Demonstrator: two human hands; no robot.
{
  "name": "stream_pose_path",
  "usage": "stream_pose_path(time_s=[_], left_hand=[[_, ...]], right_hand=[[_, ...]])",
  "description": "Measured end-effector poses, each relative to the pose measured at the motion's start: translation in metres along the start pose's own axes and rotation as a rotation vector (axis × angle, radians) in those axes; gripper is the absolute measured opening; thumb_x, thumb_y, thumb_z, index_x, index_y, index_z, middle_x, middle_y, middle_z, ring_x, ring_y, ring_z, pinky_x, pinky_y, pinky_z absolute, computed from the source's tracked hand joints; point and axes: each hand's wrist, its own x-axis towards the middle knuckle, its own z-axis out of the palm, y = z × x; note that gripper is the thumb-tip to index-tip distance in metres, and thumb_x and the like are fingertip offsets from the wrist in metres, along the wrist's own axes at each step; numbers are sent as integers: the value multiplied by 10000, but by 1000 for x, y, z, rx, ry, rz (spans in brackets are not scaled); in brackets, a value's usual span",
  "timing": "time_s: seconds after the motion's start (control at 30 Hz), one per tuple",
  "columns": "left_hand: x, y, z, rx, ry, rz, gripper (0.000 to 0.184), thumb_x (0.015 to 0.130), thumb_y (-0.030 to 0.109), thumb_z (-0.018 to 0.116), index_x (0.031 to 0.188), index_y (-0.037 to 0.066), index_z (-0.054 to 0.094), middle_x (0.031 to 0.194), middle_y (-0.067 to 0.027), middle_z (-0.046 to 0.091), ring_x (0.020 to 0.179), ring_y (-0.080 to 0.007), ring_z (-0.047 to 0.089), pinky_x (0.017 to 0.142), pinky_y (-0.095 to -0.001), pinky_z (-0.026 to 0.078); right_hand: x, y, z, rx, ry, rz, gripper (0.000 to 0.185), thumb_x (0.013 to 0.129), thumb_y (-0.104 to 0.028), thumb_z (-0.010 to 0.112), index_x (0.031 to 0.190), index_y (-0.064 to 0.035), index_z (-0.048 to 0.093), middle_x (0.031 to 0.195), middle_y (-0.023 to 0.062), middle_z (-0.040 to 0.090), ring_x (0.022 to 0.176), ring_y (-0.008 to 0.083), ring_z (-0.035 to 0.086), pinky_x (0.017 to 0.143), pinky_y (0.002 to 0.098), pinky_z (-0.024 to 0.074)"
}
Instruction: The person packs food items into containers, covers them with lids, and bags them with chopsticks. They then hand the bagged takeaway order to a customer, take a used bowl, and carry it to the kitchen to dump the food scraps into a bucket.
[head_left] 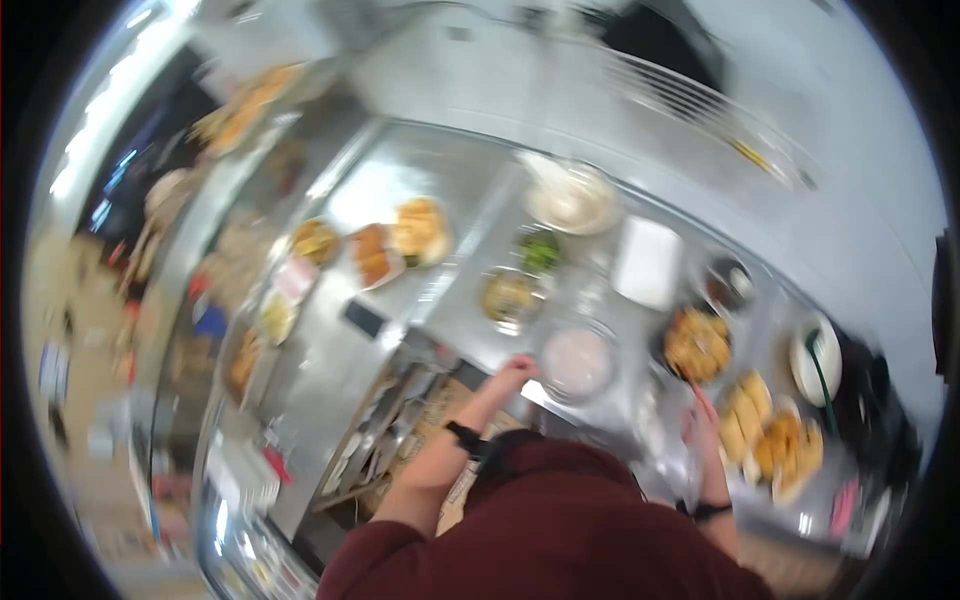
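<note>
- Head view: the round, pale-topped container (577,362) sits on the steel counter (455,325), just right of your left hand and ahead and left of your right.
- Your left hand (518,370) is at the container's near-left edge with its fingers bent; blur hides whether they grip it, so I cannot tell.
- Your right hand (704,428) points its fingers forward, and I cannot tell whether they grasp anything.
- Just ahead of your right hand is a round of golden-brown food (697,345).
- Right of that hand lie pale bread rolls (745,415), then more orange-brown food (780,450).
- Farther right and forward, you have a green-handled utensil (824,372).
- Ahead of and between your 2 hands stands a white rectangular box (647,263).
- Ahead of your left hand are a small bowl of yellowish food (510,298), green leaves (540,250) and, farthest, a large pale bowl (610,205).
- Well left of your left hand lies a dark flat rectangle (363,318).
</note>
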Motion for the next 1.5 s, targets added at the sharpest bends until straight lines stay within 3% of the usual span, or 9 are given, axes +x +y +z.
stream_pose_path(time_s=[0.2,0.43,0.53,0.57,0.77,0.87,0.97,1.07,1.5], left_hand=[[16,-12,5,-58,-1,-5,71,776,147,574,789,104,520,634,52,460,542,-57,397,471,-214,323],[10,-8,6,-46,-1,-13,109,833,194,548,867,110,487,667,66,444,563,-47,380,506,-198,324],[17,-16,5,-18,-1,-20,129,832,201,554,889,112,480,692,70,442,583,-45,387,518,-196,327],[17,-16,5,-9,13,-11,131,832,199,555,891,110,479,690,68,441,582,-46,387,515,-196,327],[11,-11,6,-57,-20,-5,141,832,177,553,908,95,468,693,55,442,585,-48,390,503,-196,325],[9,-9,8,-29,15,2,132,833,175,549,898,94,468,695,55,442,584,-49,387,501,-199,323],[16,-14,6,34,23,-7,114,834,178,546,871,99,473,688,59,440,582,-51,379,501,-205,319],[18,-15,6,49,17,-3,103,834,184,542,843,106,476,675,63,436,577,-53,370,498,-209,313],[17,-12,6,47,7,-43,111,836,190,532,856,111,457,642,58,429,541,-56,363,461,-216,297]], right_hand=[[15,7,16,-102,-114,115,343,894,-321,421,1147,-96,477,537,33,484,279,104,361,236,241,277],[39,17,59,-356,-374,264,395,875,-340,409,1145,-54,444,588,59,515,301,120,374,260,266,298],[48,30,78,-467,-495,242,317,852,-316,474,1033,-66,546,561,61,554,359,110,425,321,242,311],[44,28,91,-434,-460,258,279,857,-327,472,919,-69,559,543,55,550,401,111,458,358,234,328],[77,57,97,-417,-486,232,300,866,-353,445,816,-58,468,572,109,524,316,165,404,278,299,316],[69,48,99,-431,-508,251,309,866,-361,445,832,-55,470,571,114,521,310,160,397,275,298,315],[55,33,106,-423,-507,276,248,879,-296,451,784,-75,510,552,32,523,447,118,487,397,240,363],[70,51,99,-408,-519,215,305,865,-358,448,824,-56,474,569,101,517,326,148,401,280,295,325],[65,44,103,-442,-489,278,277,879,-328,423,805,-71,498,568,55,523,378,138,443,328,272,343]])
